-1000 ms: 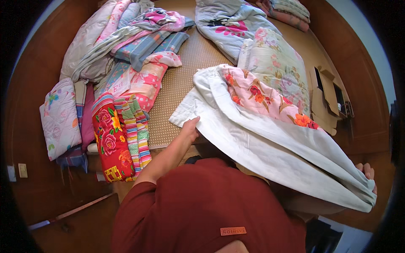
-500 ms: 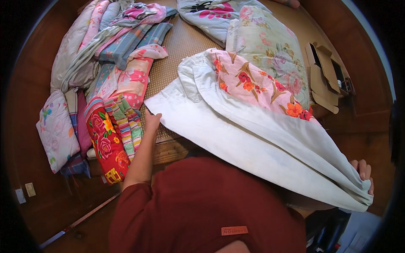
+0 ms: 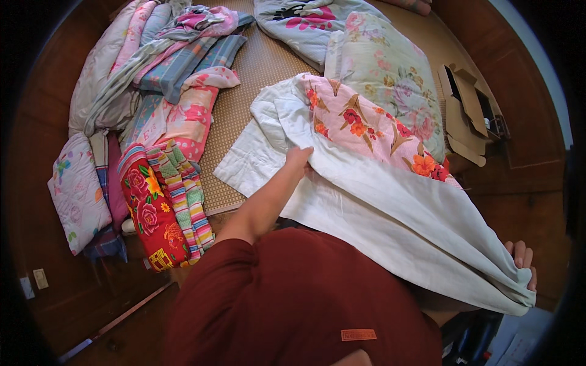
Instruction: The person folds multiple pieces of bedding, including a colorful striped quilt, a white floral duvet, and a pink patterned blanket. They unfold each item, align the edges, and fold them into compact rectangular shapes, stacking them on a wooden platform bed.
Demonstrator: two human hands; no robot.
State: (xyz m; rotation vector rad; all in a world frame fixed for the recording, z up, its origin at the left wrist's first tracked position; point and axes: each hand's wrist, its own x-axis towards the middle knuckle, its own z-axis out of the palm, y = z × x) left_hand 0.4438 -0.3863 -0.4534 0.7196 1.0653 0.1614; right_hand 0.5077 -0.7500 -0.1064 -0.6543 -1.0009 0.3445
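A large sheet (image 3: 378,201), white on one face and pink with red and orange flowers on the other, lies partly folded across the mat in front of me. My left hand (image 3: 299,160) is closed on a fold in its middle, beside the flowered part; some of its fingers are hidden by the cloth. Off to the right, my right hand (image 3: 522,262) grips the bunched corner of the same sheet and pulls it taut. The sheet's left corner rests flat on the mat, and its near edge hangs against my front.
A pale floral pillow (image 3: 390,79) lies behind the sheet, with a grey blanket (image 3: 305,24) beyond. Piled folded bedding (image 3: 183,67) fills the left, with a red floral bundle (image 3: 149,207) at the near edge. An opened cardboard box (image 3: 467,116) stands right of the woven mat (image 3: 238,116).
My left hand has let go of the sheet's left corner and moved right to a fold in the middle. That corner has dropped onto the mat. My right hand keeps its hold.
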